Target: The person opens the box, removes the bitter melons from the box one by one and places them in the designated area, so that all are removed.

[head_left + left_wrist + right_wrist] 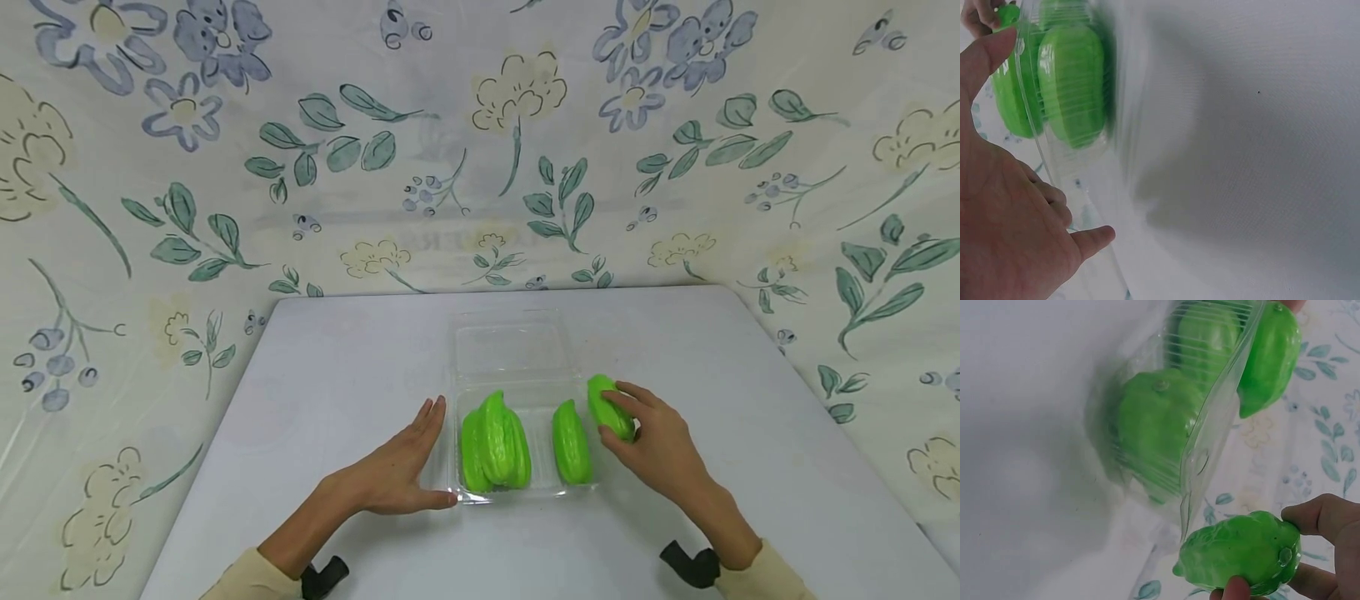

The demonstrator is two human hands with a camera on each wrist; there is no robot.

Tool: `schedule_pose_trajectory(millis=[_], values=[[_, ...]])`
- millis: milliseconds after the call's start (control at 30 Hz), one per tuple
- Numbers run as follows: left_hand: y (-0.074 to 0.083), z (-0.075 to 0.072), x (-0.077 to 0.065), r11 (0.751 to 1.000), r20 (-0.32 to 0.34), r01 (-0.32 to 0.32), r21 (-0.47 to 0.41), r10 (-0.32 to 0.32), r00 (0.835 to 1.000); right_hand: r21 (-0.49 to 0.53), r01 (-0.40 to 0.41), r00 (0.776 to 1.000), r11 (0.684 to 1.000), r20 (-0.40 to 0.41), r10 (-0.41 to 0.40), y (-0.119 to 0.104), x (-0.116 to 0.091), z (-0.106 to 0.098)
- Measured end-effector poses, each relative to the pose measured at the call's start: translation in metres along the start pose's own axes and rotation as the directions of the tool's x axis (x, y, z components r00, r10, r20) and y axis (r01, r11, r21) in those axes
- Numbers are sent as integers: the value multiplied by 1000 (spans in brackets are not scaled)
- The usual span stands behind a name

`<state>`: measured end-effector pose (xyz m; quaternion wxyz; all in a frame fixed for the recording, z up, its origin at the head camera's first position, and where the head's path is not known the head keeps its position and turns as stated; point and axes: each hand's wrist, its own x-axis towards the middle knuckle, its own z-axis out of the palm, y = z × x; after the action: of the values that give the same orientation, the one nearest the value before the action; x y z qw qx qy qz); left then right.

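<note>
My right hand (pixel 660 446) pinches a bright green ridged fruit (pixel 600 404) between thumb and fingers, beside the right wall of a clear plastic clamshell box (pixel 540 429). The right wrist view shows this fruit (pixel 1235 550) level with the box's rim, a round stem scar at one end and a small tip at the other. Inside the box, several like fruits (pixel 495 442) are piled at the left and a single one (pixel 572 442) lies at the right. My left hand (pixel 393 473) is spread along the box's left side, thumb at the front left corner.
The box's clear lid (pixel 512 346) lies folded back behind it on the white table (pixel 360 350). A flowered cloth (pixel 450 233) hangs behind the table's far edge and round its sides. Each wrist wears a black strap mount (pixel 690 567).
</note>
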<state>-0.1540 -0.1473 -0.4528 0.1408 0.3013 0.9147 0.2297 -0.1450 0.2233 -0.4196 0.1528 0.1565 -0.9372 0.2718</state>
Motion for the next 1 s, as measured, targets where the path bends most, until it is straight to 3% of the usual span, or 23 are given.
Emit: schedule_pose_trajectory(millis=[400,700,1000], values=[[-2,2,0,1000,-12,-10,0,10,1000,-6,-34,998,999,-52,33,19,-6,1],[-2,0,0,1000,-8,-14,5,14,1000,-9,-90,996,996,-17,90,36,-13,9],[-2,0,0,1000,13,-11,3,11,1000,-25,-85,996,996,8,85,50,-22,24]])
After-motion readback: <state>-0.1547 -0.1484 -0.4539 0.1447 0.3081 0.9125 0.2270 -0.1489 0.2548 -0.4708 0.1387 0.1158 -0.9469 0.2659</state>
